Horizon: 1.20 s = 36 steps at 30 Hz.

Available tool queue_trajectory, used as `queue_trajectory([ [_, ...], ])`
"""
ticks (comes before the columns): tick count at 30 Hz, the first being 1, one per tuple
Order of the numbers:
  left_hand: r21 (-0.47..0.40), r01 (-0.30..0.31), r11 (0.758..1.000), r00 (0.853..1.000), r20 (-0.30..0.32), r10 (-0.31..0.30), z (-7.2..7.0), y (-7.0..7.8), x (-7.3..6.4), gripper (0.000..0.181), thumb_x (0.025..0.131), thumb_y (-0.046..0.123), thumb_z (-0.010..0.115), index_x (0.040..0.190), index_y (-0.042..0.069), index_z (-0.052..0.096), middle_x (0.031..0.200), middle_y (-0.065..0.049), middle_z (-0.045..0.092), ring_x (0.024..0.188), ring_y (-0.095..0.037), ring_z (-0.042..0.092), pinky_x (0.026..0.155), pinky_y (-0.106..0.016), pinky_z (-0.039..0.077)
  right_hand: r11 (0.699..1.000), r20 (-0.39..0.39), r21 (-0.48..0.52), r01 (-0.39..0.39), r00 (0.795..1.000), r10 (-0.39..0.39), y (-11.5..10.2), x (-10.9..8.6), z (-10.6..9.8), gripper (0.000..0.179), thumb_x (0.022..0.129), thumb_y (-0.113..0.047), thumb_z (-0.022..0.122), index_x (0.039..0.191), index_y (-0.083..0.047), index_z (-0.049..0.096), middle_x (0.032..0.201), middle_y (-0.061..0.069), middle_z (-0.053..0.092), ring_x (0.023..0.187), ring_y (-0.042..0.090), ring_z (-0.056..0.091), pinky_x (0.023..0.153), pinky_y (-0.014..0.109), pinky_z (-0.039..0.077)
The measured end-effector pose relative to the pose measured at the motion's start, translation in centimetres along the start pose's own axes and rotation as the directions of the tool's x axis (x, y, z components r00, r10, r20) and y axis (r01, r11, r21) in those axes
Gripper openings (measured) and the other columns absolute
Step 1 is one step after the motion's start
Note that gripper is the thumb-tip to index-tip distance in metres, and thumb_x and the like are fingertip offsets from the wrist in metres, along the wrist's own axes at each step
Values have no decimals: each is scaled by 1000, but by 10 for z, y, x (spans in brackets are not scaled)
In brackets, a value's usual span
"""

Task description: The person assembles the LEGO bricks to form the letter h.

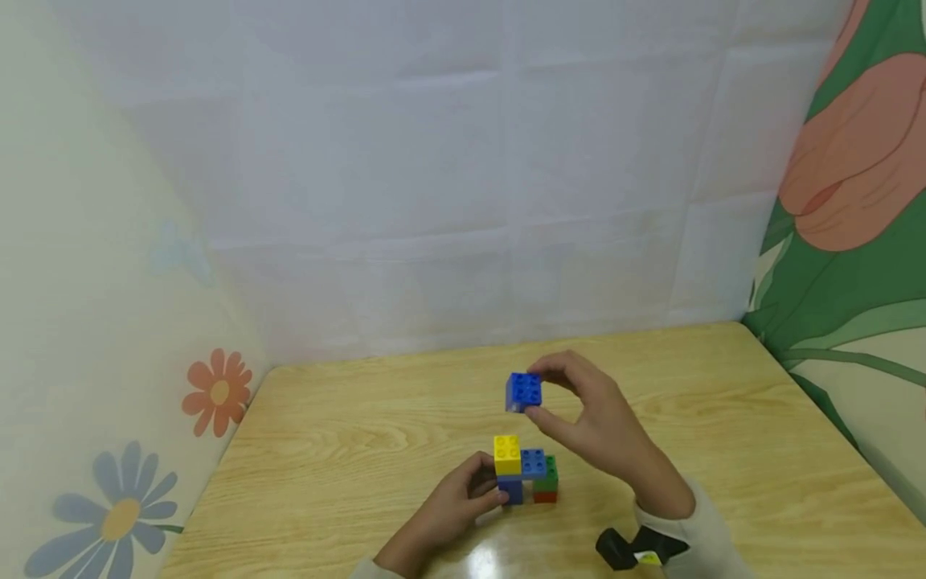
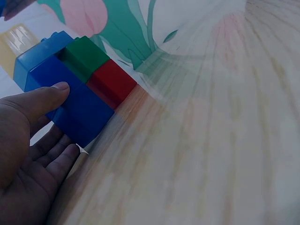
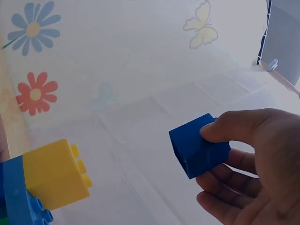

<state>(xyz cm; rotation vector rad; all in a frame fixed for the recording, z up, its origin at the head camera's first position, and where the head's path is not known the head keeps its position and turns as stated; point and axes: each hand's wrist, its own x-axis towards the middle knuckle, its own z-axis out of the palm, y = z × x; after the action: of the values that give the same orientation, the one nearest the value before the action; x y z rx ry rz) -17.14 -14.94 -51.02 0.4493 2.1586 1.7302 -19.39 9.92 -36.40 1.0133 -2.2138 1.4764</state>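
In the head view, my right hand (image 1: 604, 422) pinches a blue toy building brick (image 1: 525, 391) between thumb and fingers. The brick is in the air, studs upward, above and beyond a small bridge-shaped build. My left hand (image 1: 459, 503) holds the build's left leg, made of dark blue bricks (image 2: 86, 112), with the thumb on one face and fingers behind. A lighter blue brick (image 1: 534, 461) spans both legs, and a yellow brick (image 1: 507, 456) sits on its left end. The right leg is a green brick (image 1: 550, 478) over a red brick (image 1: 546, 497).
The build stands on a wood-grain table (image 1: 347, 450). A white cloth sheet (image 1: 463, 201) hangs behind it. Walls with painted flowers (image 1: 220, 392) flank the table. A black strap device (image 1: 618, 549) is on my right wrist.
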Motion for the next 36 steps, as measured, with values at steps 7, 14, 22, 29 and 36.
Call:
queue_trajectory([
  [7, -1, 6, 1000, 1000, -5, -6, 0, 3, -1, 39, 93, 23, 69, 124, 9, 51, 126, -7, 59, 120, -22, 56, 100, -26, 47, 999, 102, -21, -40, 994, 42, -3, -1, 1, 38, 87, -18, 75, 118, -19, 54, 113, -9, 58, 110, 11, 58, 97, 36, 51],
  [14, -1, -9, 1000, 1000, -1, 9, 1, 4, -2, 39, 93, 23, 68, 124, 7, 50, 126, -8, 59, 121, -22, 55, 101, -25, 45, 995, 205, -45, -94, 974, 102, -3, -2, 4, 39, 87, -22, 75, 119, -21, 54, 114, -14, 57, 111, 6, 58, 97, 29, 50],
  [22, -13, -16, 1000, 1000, 14, 16, 0, 5, -2, 38, 94, 23, 66, 124, 6, 49, 128, -9, 57, 123, -23, 54, 101, -25, 45, 994, 255, -56, -89, 962, 100, 1, -2, 7, 43, 89, -23, 74, 127, -20, 54, 120, -16, 55, 112, 4, 56, 96, 27, 50],
  [29, -15, -24, 1000, 999, 23, 25, 1, 5, -1, 38, 94, 23, 66, 125, 6, 49, 129, -8, 57, 123, -22, 54, 102, -25, 45, 996, 266, -65, -65, 961, 80, 1, -3, 7, 38, 88, -21, 74, 121, -22, 56, 116, -16, 55, 109, 4, 57, 94, 26, 51],
  [36, -18, -36, 999, 999, 16, 37, 3, 3, -1, 37, 95, 22, 66, 124, 6, 49, 128, -9, 58, 122, -22, 55, 101, -25, 45, 996, 273, -71, -48, 960, 65, 2, -4, 7, 37, 87, -20, 75, 120, -21, 56, 114, -16, 55, 108, 4, 57, 94, 26, 51],
])
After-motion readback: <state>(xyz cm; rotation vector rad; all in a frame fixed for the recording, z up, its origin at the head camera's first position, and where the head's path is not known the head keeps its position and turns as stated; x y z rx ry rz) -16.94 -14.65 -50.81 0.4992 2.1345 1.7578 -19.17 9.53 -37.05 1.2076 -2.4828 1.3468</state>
